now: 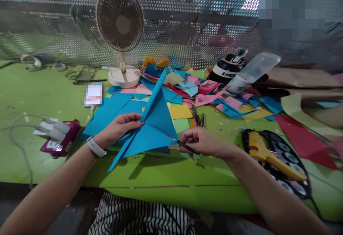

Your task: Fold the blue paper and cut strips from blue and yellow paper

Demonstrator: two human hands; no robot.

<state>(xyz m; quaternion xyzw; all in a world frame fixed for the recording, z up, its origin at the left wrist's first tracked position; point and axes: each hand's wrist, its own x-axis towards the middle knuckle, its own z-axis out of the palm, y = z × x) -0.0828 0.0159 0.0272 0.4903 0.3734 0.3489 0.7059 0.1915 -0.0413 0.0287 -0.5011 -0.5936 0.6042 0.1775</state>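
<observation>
Green table (pixel 158 176), folded blue paper (pixel 159 120) held up over it near the front edge, partly above loose blue sheets (pixel 99 115). Both forearms angle inward from the near side, meeting at the paper. Right hand (pixel 200 142) at the paper's lower right corner, fingers curled tight round a slim black-handled tool (pixel 189 147), tip pointing left along the paper; can't tell if knife or scissors. Left hand (pixel 119 128) pinching the paper's left fold, thumb in front, no gap.

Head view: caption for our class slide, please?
Left hand holds folded blue paper; right hand holds a slim black-handled tool at its edge.
</observation>
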